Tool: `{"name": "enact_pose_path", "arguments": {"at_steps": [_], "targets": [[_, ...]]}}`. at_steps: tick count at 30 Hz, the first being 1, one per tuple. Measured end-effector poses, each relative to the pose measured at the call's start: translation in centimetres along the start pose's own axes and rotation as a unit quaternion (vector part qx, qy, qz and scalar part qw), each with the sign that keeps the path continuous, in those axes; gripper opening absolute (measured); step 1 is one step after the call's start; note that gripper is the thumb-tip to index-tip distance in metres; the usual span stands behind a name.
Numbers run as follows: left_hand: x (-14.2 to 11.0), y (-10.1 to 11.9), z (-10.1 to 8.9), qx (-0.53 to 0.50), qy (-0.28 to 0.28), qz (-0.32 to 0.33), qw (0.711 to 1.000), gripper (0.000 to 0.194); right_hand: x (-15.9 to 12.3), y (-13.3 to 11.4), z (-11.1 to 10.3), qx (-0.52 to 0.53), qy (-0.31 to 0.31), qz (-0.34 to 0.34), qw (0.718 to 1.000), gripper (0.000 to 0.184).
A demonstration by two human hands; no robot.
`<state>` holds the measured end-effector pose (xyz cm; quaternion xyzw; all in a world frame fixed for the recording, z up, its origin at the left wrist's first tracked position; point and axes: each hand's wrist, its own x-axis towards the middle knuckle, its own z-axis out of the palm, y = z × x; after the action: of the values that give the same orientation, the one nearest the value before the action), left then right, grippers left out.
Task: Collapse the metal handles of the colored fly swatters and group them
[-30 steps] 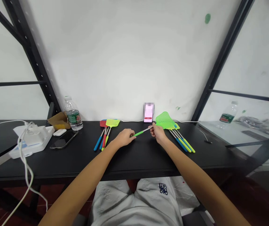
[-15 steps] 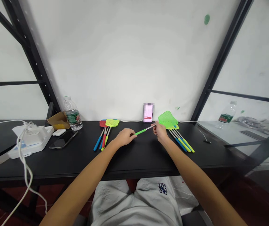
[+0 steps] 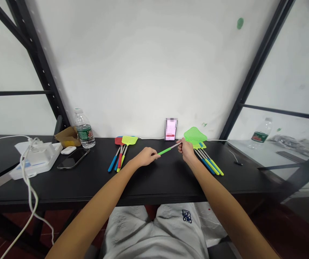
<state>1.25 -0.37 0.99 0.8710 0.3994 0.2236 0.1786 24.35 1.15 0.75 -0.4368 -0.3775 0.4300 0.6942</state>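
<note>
My left hand (image 3: 146,157) grips the end of the green handle of a telescopic fly swatter (image 3: 165,150). My right hand (image 3: 186,150) pinches the swatter's metal shaft just below its bright green mesh head (image 3: 195,135). Both hands hover over the black table. Beyond my right hand lies a bunch of fly swatters with yellow and blue handles (image 3: 209,162), their heads partly hidden behind the green head. Left of my left hand lies another bunch (image 3: 118,160), with red, blue and yellow-green handles and a yellow mesh head on top.
A pink-lit phone (image 3: 170,129) stands at the wall. Further left are a water bottle (image 3: 84,131), a smartphone (image 3: 73,158), a white earbud case (image 3: 68,150), a cardboard piece (image 3: 67,136), and a white power strip (image 3: 35,160) with cables. Black shelf posts flank the table.
Both hands have shifted slightly right, carrying the swatter with them, and its green head now sits further right. The hands are slightly further apart.
</note>
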Motion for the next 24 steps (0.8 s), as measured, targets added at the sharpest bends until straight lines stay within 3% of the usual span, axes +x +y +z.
{"name": "enact_pose_path", "arguments": {"at_steps": [8, 12, 16, 19, 24], "targets": [[-0.2, 0.1, -0.4, -0.027, -0.040, -0.001, 0.999, 0.040, 0.3, -0.5, -0.4, 0.014, -0.001, -0.009, 1.000, 0.042], [-0.6, -0.7, -0.6, 0.026, -0.025, -0.023, 0.999, 0.041, 1.6, -1.6, -2.2, 0.032, 0.088, -0.014, 0.995, 0.037], [-0.8, -1.3, -0.7, 0.165, 0.035, -0.114, 0.979, 0.036, 2.4, -2.1, -3.6, 0.025, 0.154, -0.004, 0.988, 0.033], [-0.9, -1.5, -0.9, 0.239, 0.044, -0.180, 0.953, 0.033, 2.1, -1.7, -3.2, 0.012, 0.124, 0.003, 0.992, 0.028], [-1.1, -1.8, -1.4, 0.273, 0.039, -0.220, 0.936, 0.035, 0.9, -0.2, -1.4, -0.016, 0.028, 0.003, 0.999, 0.023]]}}
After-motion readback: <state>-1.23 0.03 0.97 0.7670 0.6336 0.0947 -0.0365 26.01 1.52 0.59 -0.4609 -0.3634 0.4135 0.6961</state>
